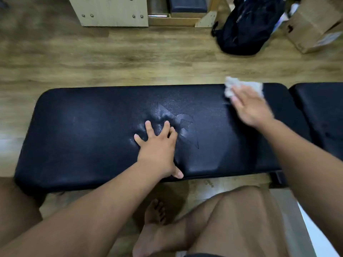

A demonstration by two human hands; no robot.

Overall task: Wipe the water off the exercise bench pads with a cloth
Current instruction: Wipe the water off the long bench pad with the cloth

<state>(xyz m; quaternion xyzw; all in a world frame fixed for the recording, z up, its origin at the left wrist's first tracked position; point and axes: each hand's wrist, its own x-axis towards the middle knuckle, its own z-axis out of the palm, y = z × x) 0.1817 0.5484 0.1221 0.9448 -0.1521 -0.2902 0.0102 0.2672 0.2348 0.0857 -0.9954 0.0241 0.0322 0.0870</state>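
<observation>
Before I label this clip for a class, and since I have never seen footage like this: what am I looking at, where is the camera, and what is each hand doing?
There is no machine here, only a person's two bare hands. The single picture comes from a camera worn on the person's head, looking forward and down, so you see their arms, knees and a bare foot at the bottom.

Across the middle lies a long black bench pad, and a second pad begins at the right edge. The left hand is spread flat on the long pad, empty. The right hand, blurred, presses a white cloth on the pad's far edge. The sheen near the embossed logo may be water; I cannot be sure.

Behind, on the wooden floor, are a dark backpack and a cardboard box.
</observation>
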